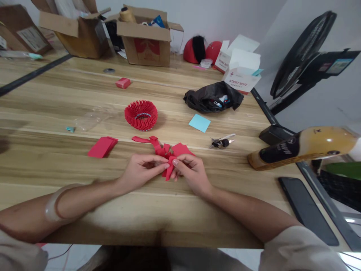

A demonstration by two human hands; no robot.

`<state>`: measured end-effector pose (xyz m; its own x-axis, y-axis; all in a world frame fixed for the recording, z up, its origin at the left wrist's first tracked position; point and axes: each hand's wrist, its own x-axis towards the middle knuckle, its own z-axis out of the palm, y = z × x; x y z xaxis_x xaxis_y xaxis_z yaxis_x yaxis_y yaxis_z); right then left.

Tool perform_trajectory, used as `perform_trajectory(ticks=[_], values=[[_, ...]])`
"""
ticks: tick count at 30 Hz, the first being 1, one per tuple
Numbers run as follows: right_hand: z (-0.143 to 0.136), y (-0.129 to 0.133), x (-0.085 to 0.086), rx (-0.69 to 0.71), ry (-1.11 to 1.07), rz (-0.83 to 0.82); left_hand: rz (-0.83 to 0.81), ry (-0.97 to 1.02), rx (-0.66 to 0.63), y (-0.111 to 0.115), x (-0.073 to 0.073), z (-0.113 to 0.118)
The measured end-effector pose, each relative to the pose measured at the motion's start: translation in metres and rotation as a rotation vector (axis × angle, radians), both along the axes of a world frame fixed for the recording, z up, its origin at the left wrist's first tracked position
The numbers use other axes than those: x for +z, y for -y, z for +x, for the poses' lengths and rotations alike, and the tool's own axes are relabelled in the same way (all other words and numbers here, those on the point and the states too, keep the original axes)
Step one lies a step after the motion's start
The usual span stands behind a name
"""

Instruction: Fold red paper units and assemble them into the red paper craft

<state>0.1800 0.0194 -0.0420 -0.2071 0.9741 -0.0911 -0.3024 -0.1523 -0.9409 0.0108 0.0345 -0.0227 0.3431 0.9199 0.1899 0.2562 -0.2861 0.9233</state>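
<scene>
Near the table's front, my left hand (pixel 143 169) and my right hand (pixel 193 171) meet and pinch a small folded piece of red paper (pixel 169 169) between thumbs and fingers. Just behind them lie several red paper strips (pixel 158 147) and a flat red paper stack (pixel 182 149), partly covered by my right hand. Another stack of red paper (pixel 102 146) rests to the left. Behind the strips stands a round red bowl (pixel 141 116) made of many small pointed paper pieces.
Farther back are a red packet (pixel 123 82), a cardboard box (pixel 146 41), a black bag (pixel 213 98) and sticky-note boxes (pixel 241 75). Blue paper (pixel 199 123) and keys (pixel 221 142) lie right of centre. A bottle (pixel 299 146) and a phone (pixel 307 210) are at the right edge.
</scene>
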Motion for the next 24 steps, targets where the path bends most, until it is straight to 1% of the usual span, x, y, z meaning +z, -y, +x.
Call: perform_trajectory(ticks=[2, 5, 7, 14, 24], values=[[-0.0004, -0.0003, 0.0006, -0.002, 0.002, -0.007, -0.007, 0.005, -0.018, 0.0005, -0.0003, 0.0], [-0.0007, -0.0004, 0.0014, -0.005, 0.01, -0.009, -0.049, 0.075, -0.042, 0.0017, -0.0025, 0.0007], [-0.0008, -0.0003, 0.0012, -0.001, 0.006, -0.006, -0.063, 0.099, -0.036, 0.0024, -0.0041, 0.0011], [-0.0005, -0.0003, 0.0, 0.008, -0.025, -0.011, 0.018, -0.003, 0.036, 0.0012, -0.0036, 0.0003], [-0.0001, -0.0002, 0.0006, 0.017, -0.039, -0.015, 0.049, -0.068, 0.032, 0.0009, -0.0047, -0.0016]])
